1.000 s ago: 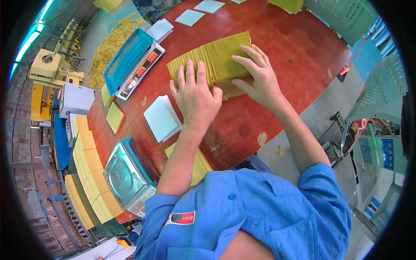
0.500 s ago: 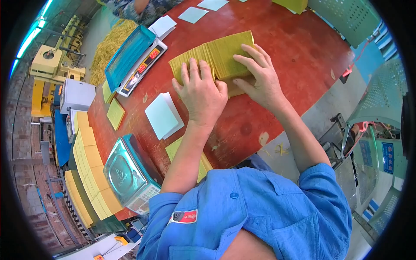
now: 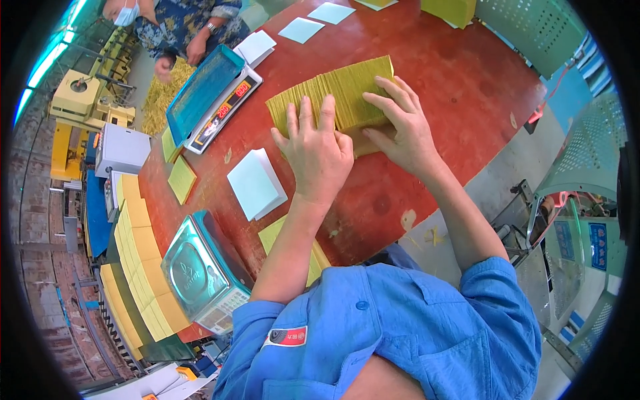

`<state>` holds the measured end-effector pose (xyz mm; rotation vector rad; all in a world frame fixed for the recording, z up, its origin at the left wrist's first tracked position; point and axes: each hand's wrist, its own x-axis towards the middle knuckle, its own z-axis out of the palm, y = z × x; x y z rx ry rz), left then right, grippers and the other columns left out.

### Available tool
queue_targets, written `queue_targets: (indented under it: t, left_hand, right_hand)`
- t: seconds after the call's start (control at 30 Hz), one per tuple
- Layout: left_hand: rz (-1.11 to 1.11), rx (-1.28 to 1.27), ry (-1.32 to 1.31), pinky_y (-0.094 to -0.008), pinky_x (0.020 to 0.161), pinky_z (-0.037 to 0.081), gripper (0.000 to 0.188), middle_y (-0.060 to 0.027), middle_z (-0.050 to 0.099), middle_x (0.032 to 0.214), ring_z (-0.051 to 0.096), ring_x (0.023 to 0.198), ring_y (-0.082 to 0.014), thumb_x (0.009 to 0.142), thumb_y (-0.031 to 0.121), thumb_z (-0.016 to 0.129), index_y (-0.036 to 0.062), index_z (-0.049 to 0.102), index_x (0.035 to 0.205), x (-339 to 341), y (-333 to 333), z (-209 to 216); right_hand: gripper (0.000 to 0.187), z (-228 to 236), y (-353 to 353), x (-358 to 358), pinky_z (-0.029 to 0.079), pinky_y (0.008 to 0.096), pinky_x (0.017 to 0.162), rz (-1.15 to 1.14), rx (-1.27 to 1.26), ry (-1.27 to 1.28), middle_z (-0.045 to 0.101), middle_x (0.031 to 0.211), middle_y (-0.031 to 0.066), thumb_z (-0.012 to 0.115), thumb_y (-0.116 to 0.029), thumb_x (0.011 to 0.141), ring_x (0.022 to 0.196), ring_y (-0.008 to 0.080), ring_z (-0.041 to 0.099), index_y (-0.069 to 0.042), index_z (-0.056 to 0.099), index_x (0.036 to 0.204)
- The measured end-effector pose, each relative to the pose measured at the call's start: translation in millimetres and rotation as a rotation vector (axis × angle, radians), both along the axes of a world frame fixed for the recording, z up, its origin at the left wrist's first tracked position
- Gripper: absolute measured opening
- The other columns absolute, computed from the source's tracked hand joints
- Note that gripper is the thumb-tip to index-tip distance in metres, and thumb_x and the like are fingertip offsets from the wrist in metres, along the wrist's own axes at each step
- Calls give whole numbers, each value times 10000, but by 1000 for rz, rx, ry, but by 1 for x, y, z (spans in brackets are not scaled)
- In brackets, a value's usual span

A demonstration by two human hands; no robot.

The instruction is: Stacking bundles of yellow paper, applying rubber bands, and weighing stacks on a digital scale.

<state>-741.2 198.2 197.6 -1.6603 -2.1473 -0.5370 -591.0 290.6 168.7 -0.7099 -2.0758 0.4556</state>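
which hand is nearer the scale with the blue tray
Left. The left hand touches the yellow stack, lower right of the scale; the right hand, farther right, touches its right end.

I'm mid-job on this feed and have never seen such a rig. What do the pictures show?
No robot: a person's left hand and right hand, both bare, touch a thick stack of yellow sheets on a red table. The view comes from a wide camera on that person's head, looking down; its lens bends straight edges. To the left lie a folded white paper, a scale with a blue tray and a silver-topped scale. Another person is at the upper left.
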Motion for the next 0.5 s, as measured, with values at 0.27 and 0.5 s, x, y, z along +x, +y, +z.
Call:
queue_targets:
  t: [0.27, 0.5]
  left_hand:
    - [-35, -55, -26, -697, 1027, 301, 535, -255, 467, 1408, 405, 1342, -437, 796, 119, 552, 96, 547, 1331, -3, -3, 7]
    - [-105, 546, -1205, -415, 1104, 355, 598, -152, 366, 1518, 382, 1373, -309, 922, 142, 512, 18, 343, 1482, -73, -26, 15]
  right_hand:
    - [561, 2, -1, 1, 448, 491, 1045, 9, -11, 9, 494, 1413, 106, 809, -122, 700, 1347, 425, 389, -133, 621, 1228]
    - [543, -8, 23, 23, 424, 427, 1054, 123, -224, 247, 362, 1524, 155, 674, -152, 879, 1362, 307, 427, -56, 499, 1384]
